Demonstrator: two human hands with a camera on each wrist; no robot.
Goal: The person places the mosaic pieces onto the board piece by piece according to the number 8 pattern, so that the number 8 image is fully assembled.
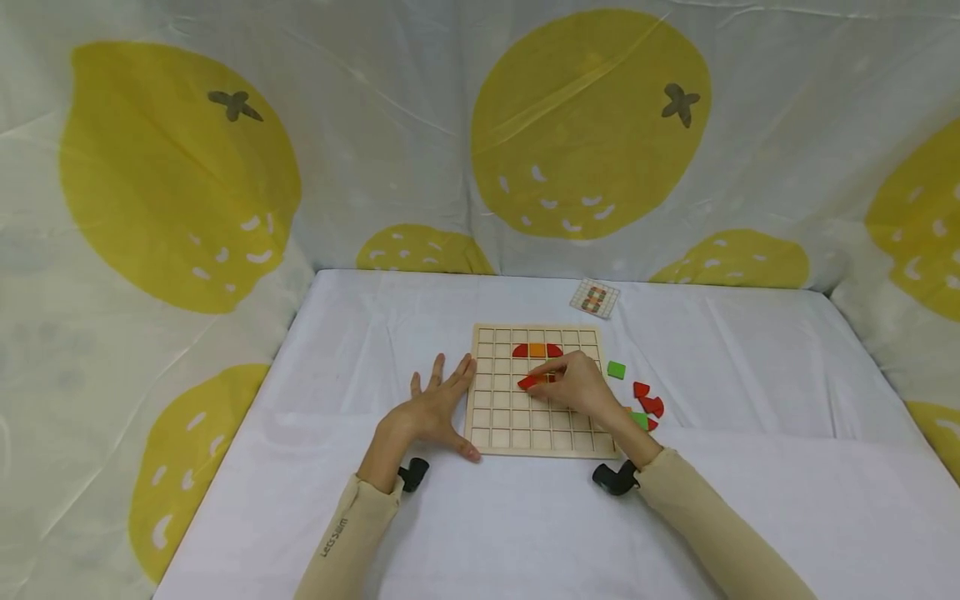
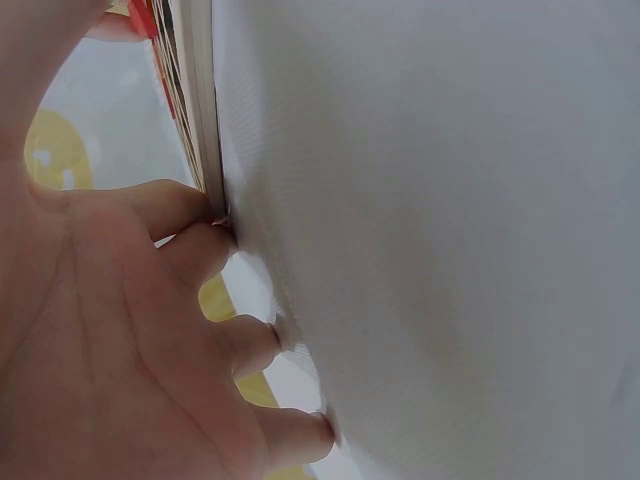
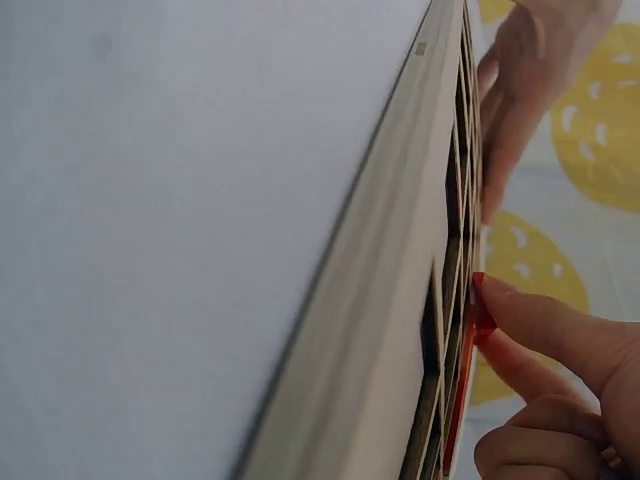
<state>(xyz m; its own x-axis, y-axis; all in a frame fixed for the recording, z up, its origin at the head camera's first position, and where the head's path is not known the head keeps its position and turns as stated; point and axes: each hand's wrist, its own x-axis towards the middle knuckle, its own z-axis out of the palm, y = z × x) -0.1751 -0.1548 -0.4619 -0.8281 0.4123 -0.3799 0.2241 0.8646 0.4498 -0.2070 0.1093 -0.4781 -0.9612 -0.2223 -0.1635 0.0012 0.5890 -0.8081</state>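
Note:
A wooden grid board (image 1: 502, 421) lies flat on the white cloth. My left hand (image 1: 431, 412) is beside its left edge with fingers spread; in the left wrist view the fingertips (image 2: 205, 245) reach down to the cloth, some touching the board's corner. Over the middle of the grid, my right hand (image 1: 581, 387) pinches a red rounded tile (image 1: 527, 382) between thumb and finger, seen also in the right wrist view. An orange square tile (image 1: 537, 351) sits in an upper row between two red rounded tiles (image 1: 554, 351). Another orange-red tile beneath the right hand is partly hidden.
Right of the board lie a green square tile (image 1: 617, 369), several red rounded tiles (image 1: 652, 407) and another green tile (image 1: 639, 420), partly covered by the right wrist. A small pattern card (image 1: 595, 298) lies behind the board. A lemon-print curtain (image 1: 420, 125) hangs behind the table.

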